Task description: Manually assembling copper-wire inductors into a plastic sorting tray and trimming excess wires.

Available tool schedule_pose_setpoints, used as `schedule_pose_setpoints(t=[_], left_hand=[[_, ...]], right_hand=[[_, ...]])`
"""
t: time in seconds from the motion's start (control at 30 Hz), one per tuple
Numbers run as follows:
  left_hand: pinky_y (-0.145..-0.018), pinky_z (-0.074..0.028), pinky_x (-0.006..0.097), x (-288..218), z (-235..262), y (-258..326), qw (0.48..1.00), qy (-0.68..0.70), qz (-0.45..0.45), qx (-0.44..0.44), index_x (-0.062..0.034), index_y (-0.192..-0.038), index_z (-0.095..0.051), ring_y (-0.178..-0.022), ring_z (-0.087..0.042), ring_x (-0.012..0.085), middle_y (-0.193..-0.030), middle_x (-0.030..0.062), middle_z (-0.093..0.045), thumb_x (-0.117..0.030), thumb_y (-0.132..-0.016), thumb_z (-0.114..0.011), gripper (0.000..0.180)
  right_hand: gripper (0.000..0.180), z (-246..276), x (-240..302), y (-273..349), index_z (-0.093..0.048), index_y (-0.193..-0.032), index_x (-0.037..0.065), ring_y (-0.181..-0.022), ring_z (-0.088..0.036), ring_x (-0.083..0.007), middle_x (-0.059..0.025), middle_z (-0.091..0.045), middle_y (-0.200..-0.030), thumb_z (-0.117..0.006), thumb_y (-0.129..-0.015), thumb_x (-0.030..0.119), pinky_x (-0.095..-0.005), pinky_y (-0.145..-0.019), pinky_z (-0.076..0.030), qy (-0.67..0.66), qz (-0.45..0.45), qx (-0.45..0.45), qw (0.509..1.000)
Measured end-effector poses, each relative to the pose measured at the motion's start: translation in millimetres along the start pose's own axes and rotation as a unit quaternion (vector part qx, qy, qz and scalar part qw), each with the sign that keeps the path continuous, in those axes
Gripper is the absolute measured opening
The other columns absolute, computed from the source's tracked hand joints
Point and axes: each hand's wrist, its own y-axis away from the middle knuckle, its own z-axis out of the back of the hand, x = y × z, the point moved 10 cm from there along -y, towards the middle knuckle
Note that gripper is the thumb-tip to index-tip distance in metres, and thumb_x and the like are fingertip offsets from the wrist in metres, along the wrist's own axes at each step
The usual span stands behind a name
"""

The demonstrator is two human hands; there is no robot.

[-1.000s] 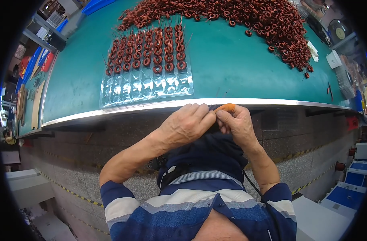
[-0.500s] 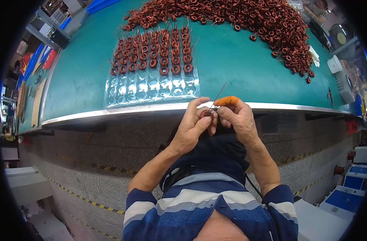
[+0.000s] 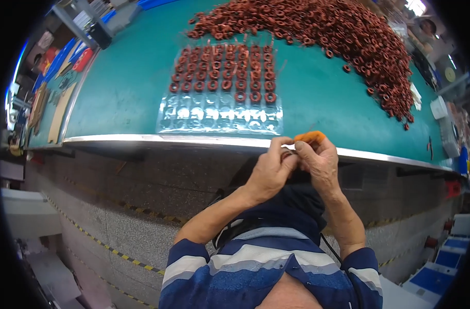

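Note:
Just in front of the table edge, my left hand (image 3: pixel 268 171) is closed around a copper-wound toroidal coil (image 3: pixel 286 154), mostly covered by the fingers. Against it, my right hand (image 3: pixel 321 162) pinches at the coil's wire leads, with thumb and index finger together. An orange finger cot (image 3: pixel 310 137) covers that index fingertip. A faint lead rises above it; the other wire ends are hidden. Beyond my left hand lies a clear plastic blister tray (image 3: pixel 165 125). Coils stand in its far rows with leads upward, while the pockets of its nearest rows hold none.
A large heap of similar coils (image 3: pixel 317 23) covers the far right of the green table (image 3: pixel 116 98). A metal strip (image 3: pixel 111 138) runs along the front edge. Small pliers (image 3: pixel 429 148) and a clear plastic box (image 3: pixel 446 126) lie at the right. Another person (image 3: pixel 425 32) is at far right.
My hands have drawn closer together, covering more of the coil. Its long lead, upright before, is now barely visible. The whole view has shifted, so table and tray appear further right.

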Motion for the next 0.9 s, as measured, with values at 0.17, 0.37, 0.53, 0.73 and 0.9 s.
schedule_pose_setpoints(t=[0.17, 0.37, 0.53, 0.73, 0.9], left_hand=[[-0.069, -0.050, 0.034, -59.4, 55.8, 1.1, 0.931, -0.287, -0.194, -0.111, -0.0009, -0.111, -0.056, -0.077, -0.063, 0.0274, -0.096, 0.0145, -0.061, -0.010, -0.090, -0.061, 0.024], [-0.070, -0.047, 0.040, -66.6, 120.7, -41.7, 0.822, -0.503, -0.199, -0.178, -0.0005, -0.102, -0.059, -0.081, -0.058, 0.0316, -0.091, 0.0152, -0.056, -0.012, -0.082, -0.067, 0.025], [-0.078, -0.047, 0.039, -41.0, 125.4, -70.9, 0.811, -0.549, -0.124, -0.163, -0.0034, -0.101, -0.064, -0.086, -0.056, 0.0293, -0.090, 0.0129, -0.054, -0.019, -0.079, -0.072, 0.028], [-0.079, -0.046, 0.038, -48.4, 122.7, -74.5, 0.808, -0.545, -0.150, -0.167, -0.0077, -0.099, -0.066, -0.089, -0.055, 0.0276, -0.093, 0.0108, -0.056, -0.014, -0.080, -0.070, 0.020], [-0.080, -0.043, 0.037, -48.4, 105.6, -72.9, 0.752, -0.607, -0.217, -0.138, -0.0093, -0.093, -0.065, -0.089, -0.055, 0.0264, -0.094, 0.0067, -0.058, -0.012, -0.082, -0.067, 0.011]], right_hand=[[0.016, 23.7, 44.7, -30.9, -0.062, -0.092, 0.001, -0.054, -0.047, -0.0042, -0.0001, -0.057, -0.071, -0.068, -0.087, 0.015, -0.0188, -0.048, -0.038, 0.079, 0.075, -0.026, 0.994], [0.028, 97.4, 62.1, -100.6, -0.062, -0.095, -0.001, -0.055, -0.045, -0.0035, 0.0022, -0.053, -0.068, -0.070, -0.085, 0.023, -0.0195, -0.049, -0.034, 0.258, 0.087, -0.081, 0.959], [0.047, 124.3, 71.1, -102.8, -0.058, -0.108, -0.006, -0.058, -0.048, -0.0056, -0.0025, -0.057, -0.080, -0.072, -0.084, 0.032, -0.0212, -0.051, -0.039, 0.397, 0.169, -0.149, 0.890], [0.041, 145.7, 100.8, -66.1, -0.059, -0.092, -0.007, -0.064, -0.054, -0.0156, -0.0110, -0.062, -0.092, -0.068, -0.088, 0.033, -0.0317, -0.058, -0.046, 0.525, 0.311, -0.255, 0.750], [0.041, 101.7, 99.4, -51.4, -0.054, -0.126, -0.001, -0.062, -0.053, -0.0099, -0.0059, -0.058, -0.094, -0.065, -0.088, 0.012, -0.0242, -0.051, -0.043, 0.482, 0.323, -0.192, 0.792]])
